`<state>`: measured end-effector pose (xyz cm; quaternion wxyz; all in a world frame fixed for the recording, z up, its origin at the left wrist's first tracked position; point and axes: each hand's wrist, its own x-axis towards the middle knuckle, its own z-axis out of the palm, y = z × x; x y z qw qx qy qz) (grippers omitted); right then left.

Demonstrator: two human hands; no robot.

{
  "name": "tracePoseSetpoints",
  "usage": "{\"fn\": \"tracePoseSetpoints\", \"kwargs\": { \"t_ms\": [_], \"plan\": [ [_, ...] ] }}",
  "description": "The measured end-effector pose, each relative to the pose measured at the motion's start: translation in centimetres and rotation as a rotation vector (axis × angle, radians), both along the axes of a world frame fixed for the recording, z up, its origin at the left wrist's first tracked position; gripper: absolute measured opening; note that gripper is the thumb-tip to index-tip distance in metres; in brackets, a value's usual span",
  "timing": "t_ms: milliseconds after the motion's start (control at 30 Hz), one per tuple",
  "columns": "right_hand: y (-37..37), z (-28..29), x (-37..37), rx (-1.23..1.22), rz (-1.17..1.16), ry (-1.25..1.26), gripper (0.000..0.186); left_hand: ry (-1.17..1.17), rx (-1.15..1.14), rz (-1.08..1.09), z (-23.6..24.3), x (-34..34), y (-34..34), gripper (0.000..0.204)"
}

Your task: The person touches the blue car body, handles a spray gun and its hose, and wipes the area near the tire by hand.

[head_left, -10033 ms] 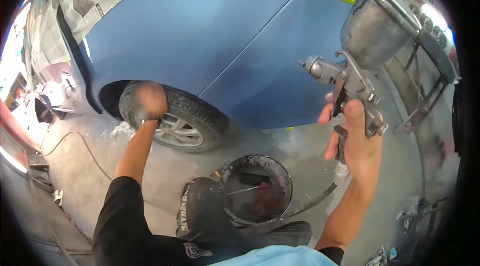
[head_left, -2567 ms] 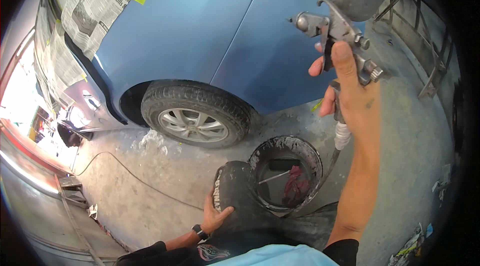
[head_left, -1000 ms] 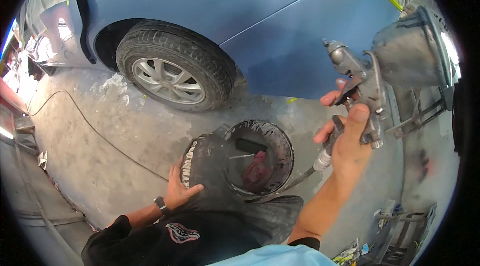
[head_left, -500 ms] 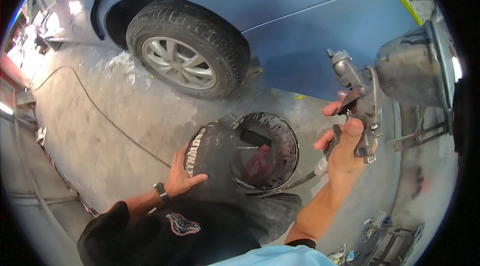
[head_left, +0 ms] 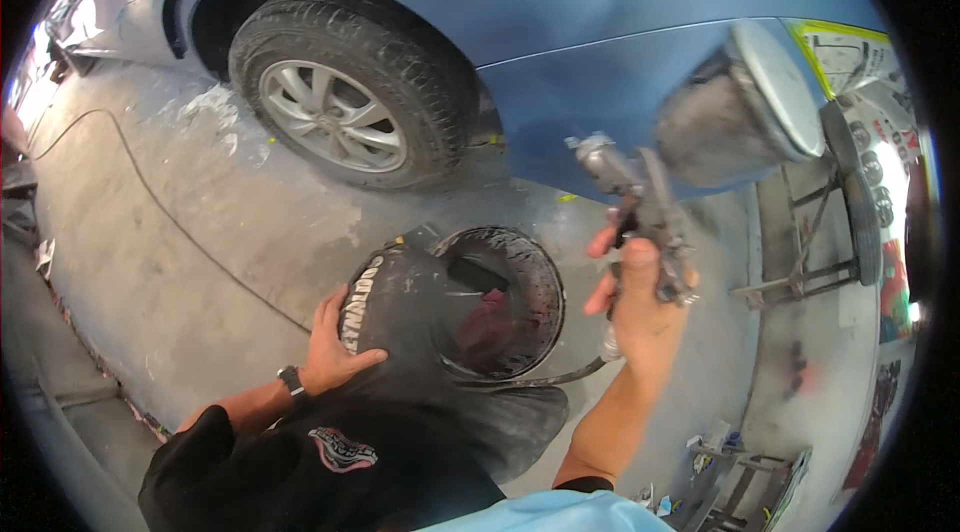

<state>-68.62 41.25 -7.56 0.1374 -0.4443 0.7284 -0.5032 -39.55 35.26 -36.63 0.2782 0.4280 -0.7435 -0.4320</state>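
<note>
In my right hand is a metal spray gun, its nozzle pointing left toward the blue car panel. A large grey, stained paint cup with a pale lid sits tilted on the gun. From the gun's handle a dark air hose curves down and left. My fingers wrap the handle, with some fingertips near the trigger; motion blurs the details. My left hand, wearing a wristwatch, lies on my dark-trousered knee with fingers stretched out and thumb apart, holding nothing.
The car's wheel stands ahead on the concrete floor. Beside my knee is a round black tub holding a red cloth and a dark item. A thin hose crosses the floor at left. A metal stand is at right.
My right hand has swung the spray gun left, and its cup has tilted so that the pale lid shows. The view has shifted slightly right. My left hand stays on the knee.
</note>
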Motion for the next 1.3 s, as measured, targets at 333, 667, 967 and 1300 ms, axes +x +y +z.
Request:
{"fn": "tracePoseSetpoints", "kwargs": {
  "t_ms": [333, 667, 967, 1300],
  "plan": [
    [2.9, 3.4, -2.2, -0.294, -0.113, 0.023, 0.085, -0.004, -0.022, -0.036, 0.3, -0.5, -0.2, 0.121],
    [3.1, 6.5, -4.3, -0.365, -0.244, 0.047, 0.071, -0.007, -0.044, -0.029, -0.2, -0.2, 0.3, 0.120],
    [4.1, 5.7, -6.2, -0.432, -0.073, -0.104, 0.065, -0.030, -0.033, -0.072, -0.1, -0.4, -0.3, 0.122],
    [1.9, 7.0, -8.9, -0.576, -0.295, -0.129, 0.066, -0.377, -0.226, 0.041, 7.0, -1.2, -0.6, 0.129]
  ]
}}
